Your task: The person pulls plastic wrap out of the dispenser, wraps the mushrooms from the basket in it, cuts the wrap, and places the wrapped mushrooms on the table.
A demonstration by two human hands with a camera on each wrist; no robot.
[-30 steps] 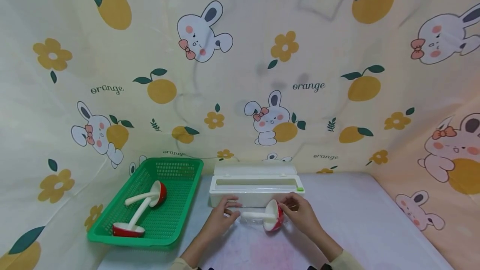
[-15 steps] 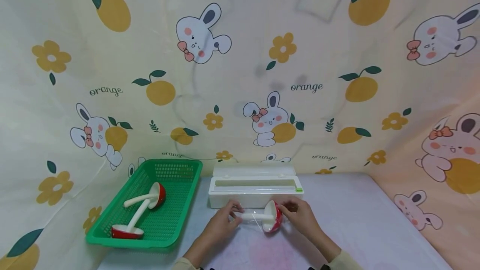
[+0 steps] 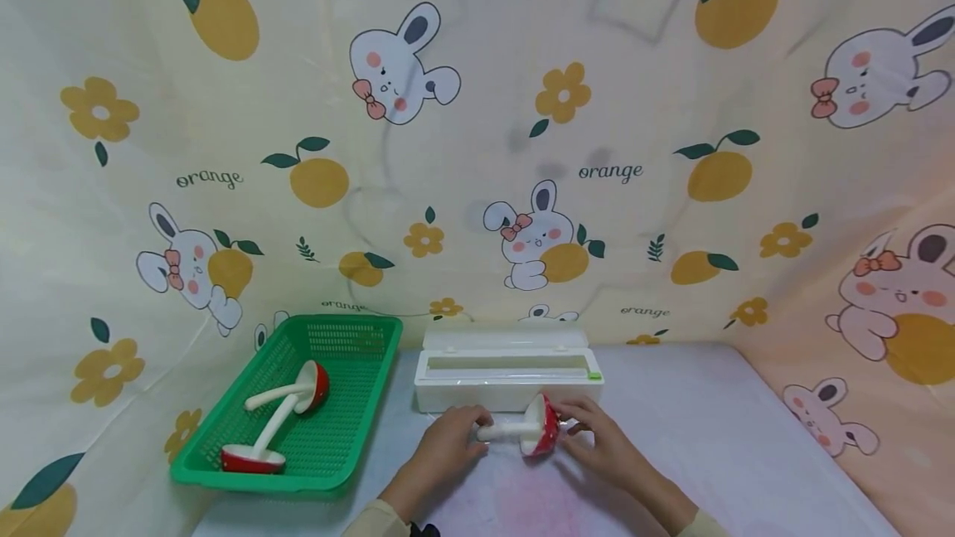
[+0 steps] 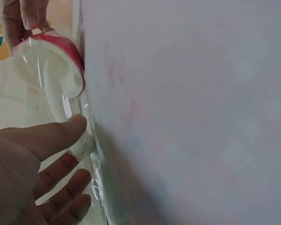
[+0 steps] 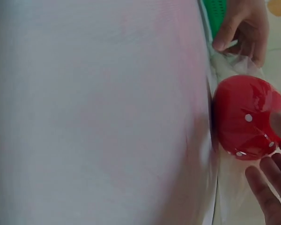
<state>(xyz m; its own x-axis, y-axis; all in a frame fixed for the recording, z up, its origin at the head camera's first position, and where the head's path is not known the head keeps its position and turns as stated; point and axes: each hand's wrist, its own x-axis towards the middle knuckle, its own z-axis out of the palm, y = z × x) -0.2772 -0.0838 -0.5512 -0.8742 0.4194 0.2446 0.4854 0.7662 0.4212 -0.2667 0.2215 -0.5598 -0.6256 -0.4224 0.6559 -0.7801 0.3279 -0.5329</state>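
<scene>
Spreads the right hand [image 3: 603, 444] wider than half a second ago, with relaxed fingers against the bowl [image 3: 550, 429] of a red-and-white ladle [image 3: 531, 431] from three o'clock. Sets the left hand [image 3: 449, 444] at nine o'clock, with thumb and fingers near the handle [image 3: 503, 432]; cannot tell whether grasping. Has the ladle between both, under clear film [image 4: 97, 183], a white box [image 3: 500, 399] at twelve o'clock, a green basket [image 3: 336, 429] of similar ladles [image 3: 277, 423] farther out at nine.

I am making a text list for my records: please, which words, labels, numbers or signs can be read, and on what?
On the patterned backdrop:
"orange", upper left
"orange", upper right
"orange", lower left, smaller
"orange", lower right, smaller
I see none on the white box, green basket or mushroom-shaped pieces.
</scene>
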